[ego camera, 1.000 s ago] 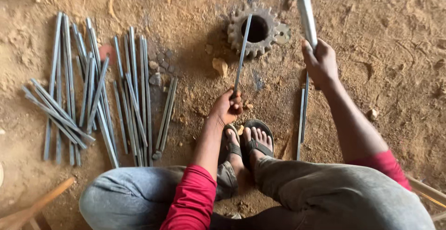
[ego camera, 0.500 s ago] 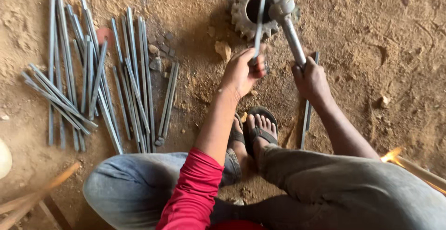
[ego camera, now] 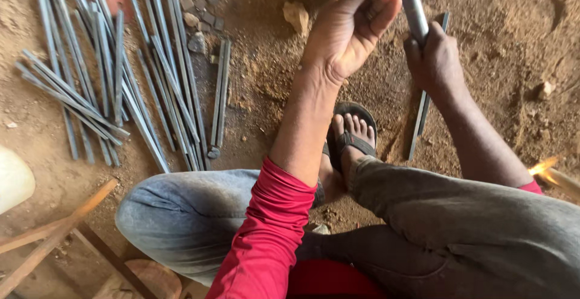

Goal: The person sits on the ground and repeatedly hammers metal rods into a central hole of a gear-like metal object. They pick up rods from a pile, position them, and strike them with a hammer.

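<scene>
Right hand (ego camera: 436,63) clamped round metal handle (ego camera: 412,4), hammer head out of frame at top. Left hand (ego camera: 350,27) raised near top edge, fingers (ego camera: 377,3) loosely curled, can't tell what they grip (rod hidden, if there). Spare rod (ego camera: 423,109) lies on dirt floor (ego camera: 507,27) under right wrist. Bundle of rods (ego camera: 121,75) well left. Risk: swing lands on left fingers, they sit just beside handle; sandalled foot (ego camera: 350,133) close below too.

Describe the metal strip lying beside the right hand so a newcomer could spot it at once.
Start from the big heap of grey metal rods on the dirt at left, then cross past the sandalled foot. The flat grey metal strip lies alone below the right hand, apart from the heap.
</scene>
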{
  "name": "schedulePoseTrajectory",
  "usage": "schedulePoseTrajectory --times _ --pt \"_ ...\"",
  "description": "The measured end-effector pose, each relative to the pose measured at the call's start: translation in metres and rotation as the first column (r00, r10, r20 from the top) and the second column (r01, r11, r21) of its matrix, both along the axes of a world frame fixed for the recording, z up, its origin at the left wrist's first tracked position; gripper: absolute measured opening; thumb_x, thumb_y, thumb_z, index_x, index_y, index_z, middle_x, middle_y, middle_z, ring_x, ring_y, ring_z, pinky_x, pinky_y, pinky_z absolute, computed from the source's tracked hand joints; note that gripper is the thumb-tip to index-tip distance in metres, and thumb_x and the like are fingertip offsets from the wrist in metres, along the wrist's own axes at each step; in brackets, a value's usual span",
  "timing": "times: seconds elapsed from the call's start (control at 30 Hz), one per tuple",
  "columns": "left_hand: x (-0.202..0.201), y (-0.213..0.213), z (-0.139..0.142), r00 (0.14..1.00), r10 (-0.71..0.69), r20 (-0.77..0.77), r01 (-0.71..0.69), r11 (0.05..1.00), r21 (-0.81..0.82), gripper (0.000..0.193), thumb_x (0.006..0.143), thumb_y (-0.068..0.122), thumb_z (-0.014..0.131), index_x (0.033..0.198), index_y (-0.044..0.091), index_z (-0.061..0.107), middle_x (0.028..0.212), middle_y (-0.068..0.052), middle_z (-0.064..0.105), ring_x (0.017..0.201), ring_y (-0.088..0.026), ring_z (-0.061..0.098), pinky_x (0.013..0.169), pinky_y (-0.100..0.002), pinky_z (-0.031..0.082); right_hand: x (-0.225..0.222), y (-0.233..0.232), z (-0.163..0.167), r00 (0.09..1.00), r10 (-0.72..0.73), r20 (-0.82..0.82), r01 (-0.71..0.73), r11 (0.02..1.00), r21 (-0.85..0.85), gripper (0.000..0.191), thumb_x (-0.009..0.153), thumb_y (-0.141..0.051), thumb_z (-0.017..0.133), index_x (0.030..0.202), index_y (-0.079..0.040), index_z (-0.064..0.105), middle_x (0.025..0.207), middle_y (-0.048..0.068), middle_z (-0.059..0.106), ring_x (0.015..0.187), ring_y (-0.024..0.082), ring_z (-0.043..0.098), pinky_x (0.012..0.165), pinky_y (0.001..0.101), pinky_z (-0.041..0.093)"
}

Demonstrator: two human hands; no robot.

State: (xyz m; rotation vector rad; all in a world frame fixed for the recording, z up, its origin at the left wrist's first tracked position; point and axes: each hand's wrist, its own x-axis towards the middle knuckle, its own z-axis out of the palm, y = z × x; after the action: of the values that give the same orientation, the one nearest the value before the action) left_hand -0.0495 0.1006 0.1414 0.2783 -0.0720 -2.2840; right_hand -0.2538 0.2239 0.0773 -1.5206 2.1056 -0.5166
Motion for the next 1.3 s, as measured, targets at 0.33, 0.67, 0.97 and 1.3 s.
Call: schedulePoseTrajectory --times 0.33,0.67,0.97,1.3 --pt "-0.006 -0.001 -0.012 0.995 0.087 -0.048 -0.087 0.996 -0.001 0.015 0.096 0.01 0.079 0.104 0.0 0.072 0.096 -0.015 0.077 0.092 -0.023 0.078 0.089 -0.038 0.066 0.001 0.0 0.002 0.999 -0.029 0.036 0.027 0.997 0.076 0.033 0.116 -0.023 0.061 0.111 0.01 0.061 0.074 0.017 0.067 0.054 0.019 0.066 0.046 0.0327 0.058" --pt "0.0 -0.001 -0.009 0.995 0.077 -0.068 -0.077 0.997 0.002 0.015 0.101 0.008 0.072 0.109 -0.004 0.072 0.105 -0.019 0.077 0.1 -0.027 0.077 0.096 -0.04 0.064 0.001 -0.001 0.002 1.0 -0.016 0.022 0.015 0.997 0.075 0.034 0.115 -0.023 0.063 0.111 0.01 0.061 0.074 0.017 0.067 0.057 0.02 0.067 0.049 0.0342 0.059" --pt "0.024 0.004 -0.017 0.929 -0.041 0.367 0.126 0.97 -0.209 0.022 0.103 0.018 0.068 0.093 -0.001 0.069 0.077 -0.006 0.067 0.068 -0.017 0.066 0.063 -0.028 0.06 -0.012 0.002 -0.01 0.998 0.025 0.051 -0.027 0.999 0.027 0.028 0.113 -0.022 0.062 0.111 0.006 0.061 0.074 0.014 0.065 0.056 0.018 0.063 0.043 0.0347 0.053" --pt "0.0 -0.016 -0.105 0.554 -0.113 0.825 0.075 0.993 0.086 0.024 0.099 0.026 0.066 0.093 0.004 0.074 0.062 0.002 0.062 0.046 -0.007 0.052 0.04 -0.022 0.045 -0.013 0.009 0.032 0.983 -0.072 0.167 0.101 0.979 -0.176 0.027 0.116 -0.027 0.059 0.103 -0.003 0.063 0.08 0.003 0.06 0.058 0.012 0.054 0.044 0.0289 0.047"
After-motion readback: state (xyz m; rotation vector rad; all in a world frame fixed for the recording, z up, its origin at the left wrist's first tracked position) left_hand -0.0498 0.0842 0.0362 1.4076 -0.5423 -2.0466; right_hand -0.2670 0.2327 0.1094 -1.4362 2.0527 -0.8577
